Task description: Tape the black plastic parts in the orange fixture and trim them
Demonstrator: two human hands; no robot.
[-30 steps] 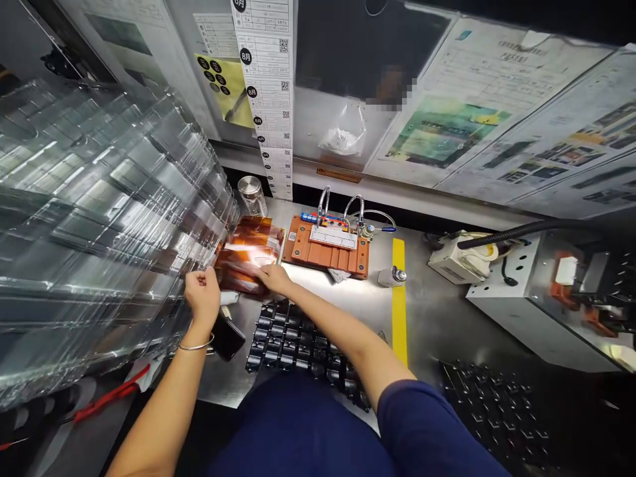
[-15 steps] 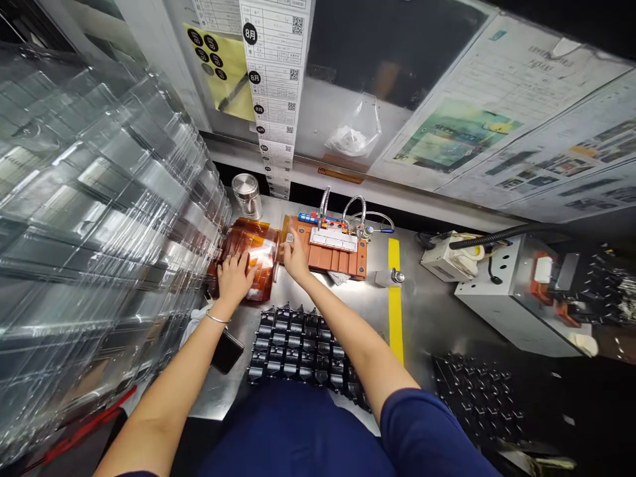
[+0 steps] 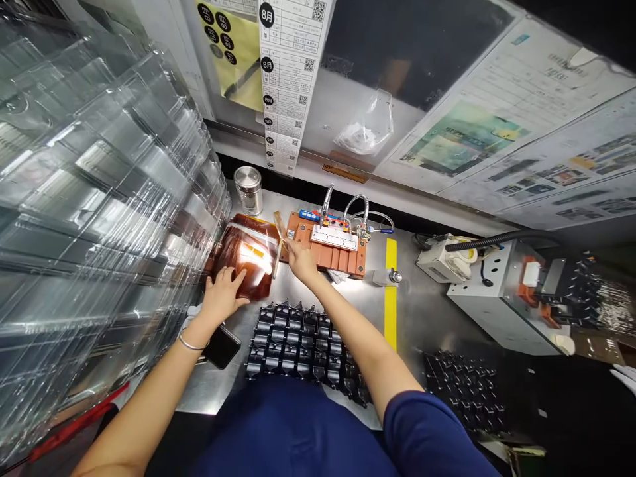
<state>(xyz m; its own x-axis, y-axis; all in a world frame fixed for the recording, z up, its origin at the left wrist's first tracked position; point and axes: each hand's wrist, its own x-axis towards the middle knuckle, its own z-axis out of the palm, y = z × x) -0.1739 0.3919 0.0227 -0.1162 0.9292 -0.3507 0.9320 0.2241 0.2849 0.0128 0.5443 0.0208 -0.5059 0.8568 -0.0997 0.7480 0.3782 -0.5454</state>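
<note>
Left hand (image 3: 221, 295) spread on amber film (image 3: 251, 250), right hand (image 3: 303, 262) at a narrow strip (image 3: 279, 228) — grip obscured, cannot tell if clamped

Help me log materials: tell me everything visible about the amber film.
The amber film is glossy, reddish brown and plastic-looking, with bright glare across it. It lies on the metal table, seemingly slightly bowed; the number of layers is unclear. It sits between the clear trays and the orange block, nearer the wearer than the jar. The left grip rests spread on its near left part.
</note>
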